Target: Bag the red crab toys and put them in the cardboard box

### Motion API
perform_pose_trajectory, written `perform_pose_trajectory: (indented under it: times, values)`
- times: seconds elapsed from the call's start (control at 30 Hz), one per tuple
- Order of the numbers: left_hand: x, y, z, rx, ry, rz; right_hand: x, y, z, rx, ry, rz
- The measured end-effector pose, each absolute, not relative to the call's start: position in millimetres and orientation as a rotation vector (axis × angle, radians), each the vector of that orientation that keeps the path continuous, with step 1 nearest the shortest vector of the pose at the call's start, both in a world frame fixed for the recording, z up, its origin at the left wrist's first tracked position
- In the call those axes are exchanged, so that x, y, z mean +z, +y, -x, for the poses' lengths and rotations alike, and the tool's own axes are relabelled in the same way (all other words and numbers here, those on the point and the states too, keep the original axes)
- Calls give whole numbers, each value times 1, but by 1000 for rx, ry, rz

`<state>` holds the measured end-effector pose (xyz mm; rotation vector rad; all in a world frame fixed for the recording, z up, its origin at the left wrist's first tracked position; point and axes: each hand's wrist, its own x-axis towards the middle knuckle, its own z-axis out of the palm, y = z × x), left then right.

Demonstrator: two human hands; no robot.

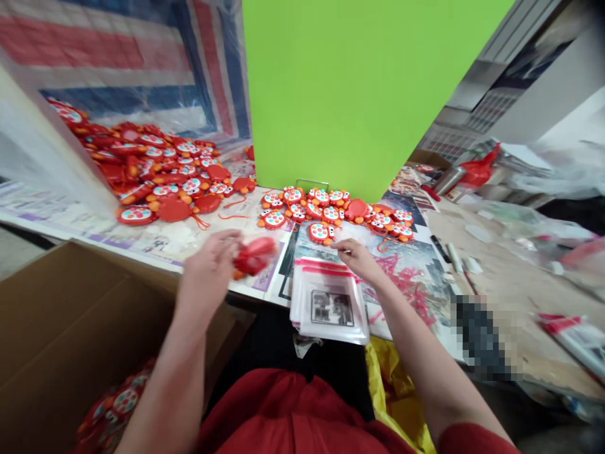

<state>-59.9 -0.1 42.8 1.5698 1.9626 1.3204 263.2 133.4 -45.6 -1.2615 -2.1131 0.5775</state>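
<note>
My left hand is closed round a red crab-shaped toy, blurred by motion, just above the table's front edge. My right hand rests with fingers pinched at the top of a stack of clear zip bags with red seals. Several more red crab toys with dotted faces lie in a row just beyond both hands.
A big heap of the same toys covers the far left of the table. A green board stands behind. An open cardboard box at lower left holds packed toys. Pens and clutter lie right.
</note>
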Motion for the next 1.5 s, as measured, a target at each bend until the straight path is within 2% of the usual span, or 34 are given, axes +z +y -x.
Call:
perform_pose_trajectory:
  times: [0.1, 0.2, 0.33, 0.47, 0.53, 0.7, 0.93, 1.3, 1.5]
  values:
    - [77, -35, 92, 1415, 2657, -1537, -58, 178, -236, 428, -2127, 1413]
    - [91, -53, 99, 1462, 2877, -1626, -70, 206, -208, 386, -2091, 1532]
    - [67, -37, 69, 1406, 2362, -2177, -82, 209, -188, 296, -2079, 1746]
    - [17, -3, 2, 858, 1640, -2438, -80, 196, -197, 256, -2222, 1636]
    - [-7, 13, -35, 654, 1456, -2414, -75, 188, -211, 270, -2251, 1604]
    - [-48, 41, -91, 470, 1603, -2382, -60, 160, -262, 555, -1874, 1476]
    - [-63, 56, -98, 429, 1683, -2425, -44, 97, -308, 855, -1309, 1177]
    - [-65, 59, -97, 341, 1645, -2472, -38, 66, -310, 1003, -1183, 1092]
    - [-74, 58, -95, 530, 1553, -2487, -36, 63, -317, 1014, -1198, 1099]
